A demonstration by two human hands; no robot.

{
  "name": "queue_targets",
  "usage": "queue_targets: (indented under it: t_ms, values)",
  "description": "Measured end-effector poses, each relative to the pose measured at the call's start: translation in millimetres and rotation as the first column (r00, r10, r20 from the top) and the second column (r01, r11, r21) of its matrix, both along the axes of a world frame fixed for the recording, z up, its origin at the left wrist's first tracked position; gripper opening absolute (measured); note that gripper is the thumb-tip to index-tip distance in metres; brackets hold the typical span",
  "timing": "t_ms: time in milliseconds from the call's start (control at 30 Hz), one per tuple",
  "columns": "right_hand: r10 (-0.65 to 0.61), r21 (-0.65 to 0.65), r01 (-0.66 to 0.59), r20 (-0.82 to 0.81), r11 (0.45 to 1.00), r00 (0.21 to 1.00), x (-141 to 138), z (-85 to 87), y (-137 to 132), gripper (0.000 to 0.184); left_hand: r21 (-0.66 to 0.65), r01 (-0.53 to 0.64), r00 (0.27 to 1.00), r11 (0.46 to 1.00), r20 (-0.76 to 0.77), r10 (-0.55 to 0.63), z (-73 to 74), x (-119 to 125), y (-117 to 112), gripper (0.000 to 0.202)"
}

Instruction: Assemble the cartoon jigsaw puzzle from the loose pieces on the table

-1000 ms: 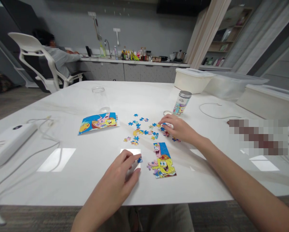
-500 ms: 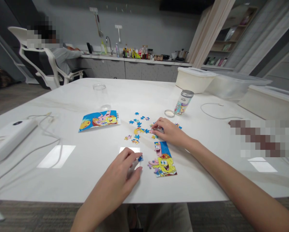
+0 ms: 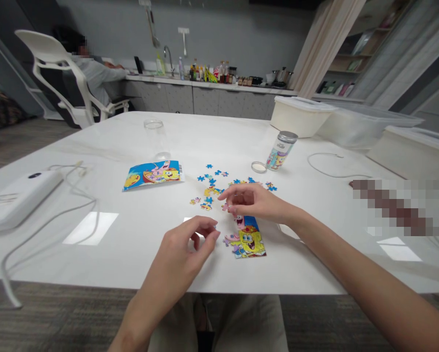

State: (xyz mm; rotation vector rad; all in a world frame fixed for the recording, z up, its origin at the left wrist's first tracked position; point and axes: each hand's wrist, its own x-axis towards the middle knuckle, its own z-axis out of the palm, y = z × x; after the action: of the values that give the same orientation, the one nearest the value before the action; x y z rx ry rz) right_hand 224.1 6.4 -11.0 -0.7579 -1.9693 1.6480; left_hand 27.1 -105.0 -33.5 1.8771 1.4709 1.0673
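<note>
1. White table (image 3: 139, 254) under everything.
2. Left hand (image 3: 185, 254) raised above table, grip pinched shut; contents too hidden to tell.
3. Right hand (image 3: 256, 203) hovering over loose pieces, grip pinched on small pink puzzle piece (image 3: 226, 207).
4. Finished puzzle section (image 3: 246, 237) flat between hands.
5. Loose pieces (image 3: 210, 188) scattered just beyond.

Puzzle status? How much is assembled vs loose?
Done: one assembled block lies in front of the person. In hand: the right hand pinches a small piece just above that block; the left hand is lifted, fingertips pinched, and any piece in it is too small to see. Left: loose pieces scattered beyond, so much of the picture on the reference card remains.
</note>
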Motion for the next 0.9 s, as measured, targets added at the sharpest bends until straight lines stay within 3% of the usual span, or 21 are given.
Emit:
queue_targets:
  t_ms: [333,600,900]
  values:
    - [0.161,-0.189,-0.147,0.061,0.971,0.985,-0.3,-1.1,-9.4,0.015,-0.046,-0.032,0.972,0.998,0.232,0.042,-0.6,22.3,-0.2,0.01]
    - [0.228,-0.055,-0.225,0.047,0.973,0.973,4.1,2.5,-5.6,0.019,-0.181,0.004,0.933,0.984,0.354,0.061,-0.9,20.3,0.5,0.018]
    - [0.224,-0.076,-0.222,0.015,0.972,0.975,-2.4,-4.0,-8.4,0.017,-0.184,-0.002,0.934,0.983,0.352,0.068,-4.0,18.9,1.1,0.017]
